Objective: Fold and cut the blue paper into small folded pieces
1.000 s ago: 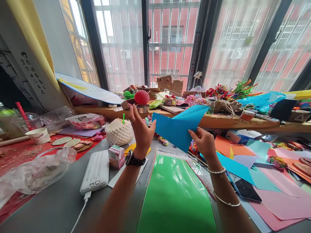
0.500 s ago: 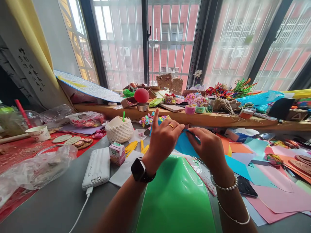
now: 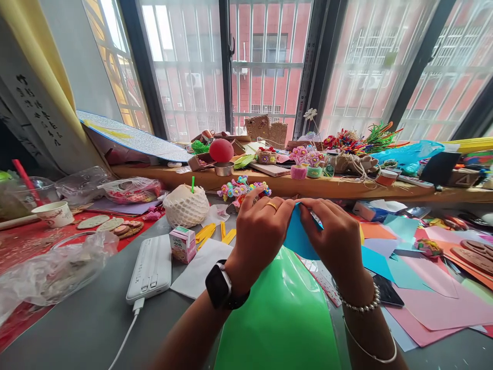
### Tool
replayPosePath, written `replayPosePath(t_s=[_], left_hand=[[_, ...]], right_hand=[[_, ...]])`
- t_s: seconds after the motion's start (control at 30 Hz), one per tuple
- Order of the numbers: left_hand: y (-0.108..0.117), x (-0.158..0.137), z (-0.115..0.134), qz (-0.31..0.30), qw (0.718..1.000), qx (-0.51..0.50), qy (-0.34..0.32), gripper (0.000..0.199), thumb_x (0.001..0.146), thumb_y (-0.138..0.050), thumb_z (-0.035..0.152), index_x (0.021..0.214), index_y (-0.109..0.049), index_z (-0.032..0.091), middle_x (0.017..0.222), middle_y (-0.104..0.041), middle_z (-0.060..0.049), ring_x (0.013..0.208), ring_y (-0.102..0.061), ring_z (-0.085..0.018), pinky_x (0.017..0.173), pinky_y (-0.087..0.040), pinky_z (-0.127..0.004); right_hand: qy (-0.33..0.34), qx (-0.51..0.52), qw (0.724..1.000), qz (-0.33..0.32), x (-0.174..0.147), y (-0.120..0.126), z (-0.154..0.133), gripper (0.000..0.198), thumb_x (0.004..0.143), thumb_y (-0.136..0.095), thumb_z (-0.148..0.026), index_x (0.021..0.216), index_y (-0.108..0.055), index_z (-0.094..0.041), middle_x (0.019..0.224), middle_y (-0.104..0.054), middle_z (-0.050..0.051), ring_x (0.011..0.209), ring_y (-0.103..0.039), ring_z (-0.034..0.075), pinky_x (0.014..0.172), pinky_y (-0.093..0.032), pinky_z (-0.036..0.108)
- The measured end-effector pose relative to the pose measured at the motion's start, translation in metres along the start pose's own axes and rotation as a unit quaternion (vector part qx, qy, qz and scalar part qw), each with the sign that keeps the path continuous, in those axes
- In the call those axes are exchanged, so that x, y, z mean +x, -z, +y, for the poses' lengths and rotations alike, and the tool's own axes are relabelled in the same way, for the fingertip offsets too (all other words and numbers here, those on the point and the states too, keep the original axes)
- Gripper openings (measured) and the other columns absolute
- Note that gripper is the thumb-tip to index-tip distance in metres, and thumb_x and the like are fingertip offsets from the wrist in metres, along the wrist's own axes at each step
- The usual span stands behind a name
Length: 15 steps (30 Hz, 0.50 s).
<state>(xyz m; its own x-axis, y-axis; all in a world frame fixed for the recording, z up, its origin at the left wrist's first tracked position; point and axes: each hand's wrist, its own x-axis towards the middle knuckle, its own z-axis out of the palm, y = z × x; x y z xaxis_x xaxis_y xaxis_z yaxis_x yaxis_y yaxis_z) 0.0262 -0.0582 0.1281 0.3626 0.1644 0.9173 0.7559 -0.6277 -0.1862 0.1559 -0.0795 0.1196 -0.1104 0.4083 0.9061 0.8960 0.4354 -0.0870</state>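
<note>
Left hand (image 3: pixel 262 228): over the far left part of the green sheet (image 3: pixel 283 321), fingertips at the top edge of the blue paper; the exact grip is hidden behind the fingers. It wears a gold ring (image 3: pixel 271 205), with a black watch (image 3: pixel 219 286) on the wrist.
Right hand (image 3: pixel 335 231): over the green sheet's far right corner, thumb and fingers pinched on the same edge, close beside the left fingertips. A beaded bracelet (image 3: pixel 362 304) circles the wrist.
Blue paper (image 3: pixel 298 236): between both hands, raised above the far end of the green sheet, its lower part curving down.
White paper (image 3: pixel 198 270): flat, left of the green sheet.
Pink carton (image 3: pixel 183 245): upright, farther left of the green sheet, just beside the power bank (image 3: pixel 149 268).
Yellow strips (image 3: pixel 206 232): beyond the green sheet, to its left.
Phone (image 3: pixel 388 292): right of the green sheet, partly behind the right wrist.
Pink paper (image 3: pixel 442 307): well right of the green sheet.
Red ball (image 3: pixel 221 150): on the wooden ledge (image 3: pixel 265 183) beyond the green sheet.
</note>
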Motion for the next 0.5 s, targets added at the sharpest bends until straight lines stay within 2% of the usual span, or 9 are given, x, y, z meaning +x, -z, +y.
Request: replayPosePath(t_s=[0.5], left_hand=[[0.0020,-0.0009,0.0048,0.022,0.999,-0.025,0.013,0.011,0.079,-0.050,0.016,0.077,-0.061,0.017,0.069,-0.066,0.001,0.065,-0.060,-0.012,0.085,-0.040,-0.031]], right_hand=[[0.002,0.035,0.999,-0.009,-0.0002,0.0048,-0.0002,0.019,0.084,-0.041,-0.020,0.085,-0.060,-0.017,0.077,-0.064,0.005,0.073,-0.058,0.017,0.068,-0.043,0.027]])
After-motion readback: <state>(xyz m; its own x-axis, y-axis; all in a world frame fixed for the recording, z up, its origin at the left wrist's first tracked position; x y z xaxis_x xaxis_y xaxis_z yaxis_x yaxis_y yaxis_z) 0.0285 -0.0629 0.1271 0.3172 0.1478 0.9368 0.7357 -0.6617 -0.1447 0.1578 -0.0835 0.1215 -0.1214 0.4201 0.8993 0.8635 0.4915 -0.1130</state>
